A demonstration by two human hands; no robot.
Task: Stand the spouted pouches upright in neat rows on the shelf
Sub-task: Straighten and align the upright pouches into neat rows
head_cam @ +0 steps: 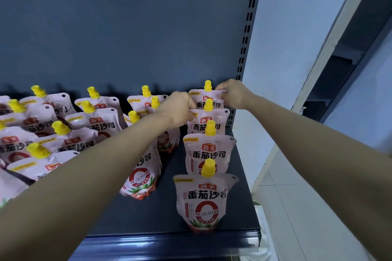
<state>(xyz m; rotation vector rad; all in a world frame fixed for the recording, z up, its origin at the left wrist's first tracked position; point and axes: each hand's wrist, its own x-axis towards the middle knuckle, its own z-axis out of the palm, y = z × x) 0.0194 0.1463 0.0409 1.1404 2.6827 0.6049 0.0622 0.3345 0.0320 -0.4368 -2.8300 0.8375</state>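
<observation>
Pink spouted pouches with yellow caps stand on a dark shelf point(169, 214). The rightmost row runs front to back: a front pouch point(204, 203), a second pouch point(209, 152), a third pouch point(209, 119) and a rear pouch point(206, 97) by the back panel. My right hand point(232, 93) pinches the rear pouch's top right corner. My left hand point(179, 108) grips the left edge of the rear and third pouches; which one it holds I cannot tell. Further rows of pouches point(93, 116) stand to the left, some leaning, partly hidden by my left forearm.
A dark back panel point(127, 34) rises behind the pouches, with a slotted upright point(246, 34) at its right end. The shelf's front lip point(169, 243) is near me. Right of the shelf are a pale wall, a tiled floor point(307, 218) and a dark doorway point(360, 48).
</observation>
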